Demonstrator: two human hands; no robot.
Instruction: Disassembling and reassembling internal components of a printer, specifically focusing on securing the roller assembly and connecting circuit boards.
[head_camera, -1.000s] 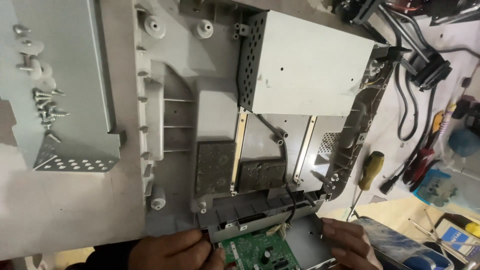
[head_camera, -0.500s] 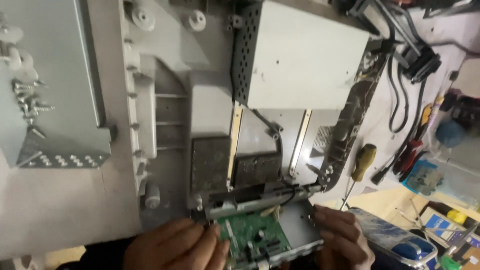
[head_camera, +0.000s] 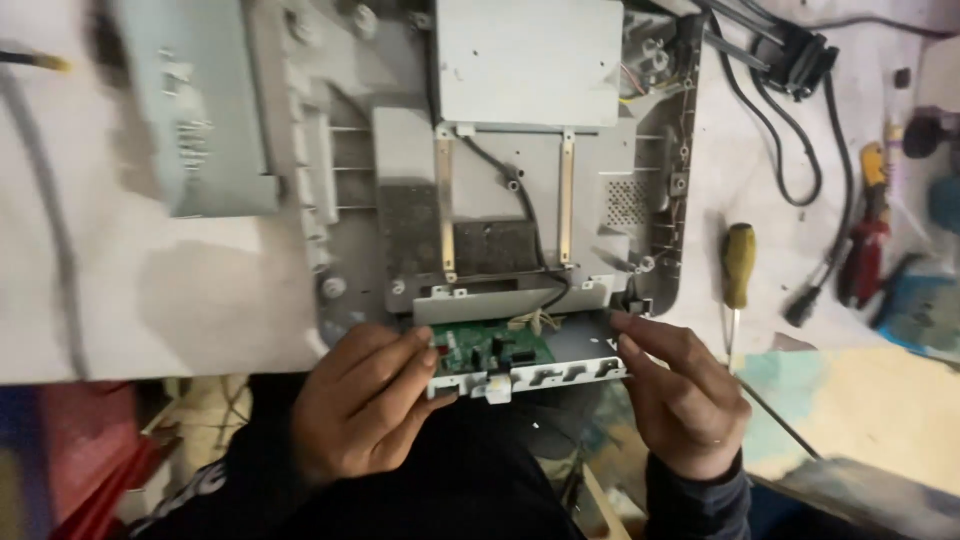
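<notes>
Left hand: the left hand (head_camera: 365, 410) grasps the left end of the bracket (head_camera: 545, 372), fingers curled over the green board (head_camera: 492, 348) and thumb below the front edge.
Right hand: the right hand (head_camera: 680, 395) pinches the right end of the bracket between fingertips and thumb.
Bracket place: it sits at the near edge of the open chassis (head_camera: 500, 200), just under the grey cross plate, half over the table edge.
Long axis: the bracket runs left to right, across the person, so 1 hand is on each end.
Direction: the chassis lies straight ahead of both grips, away from the body.
Nearer hand: the left hand covers the board; the right touches only metal.
Cable: a black cable (head_camera: 530, 220) comes down to the board from the chassis.
Around: a yellow screwdriver (head_camera: 737, 268) lies right of the chassis, apart from it.
</notes>
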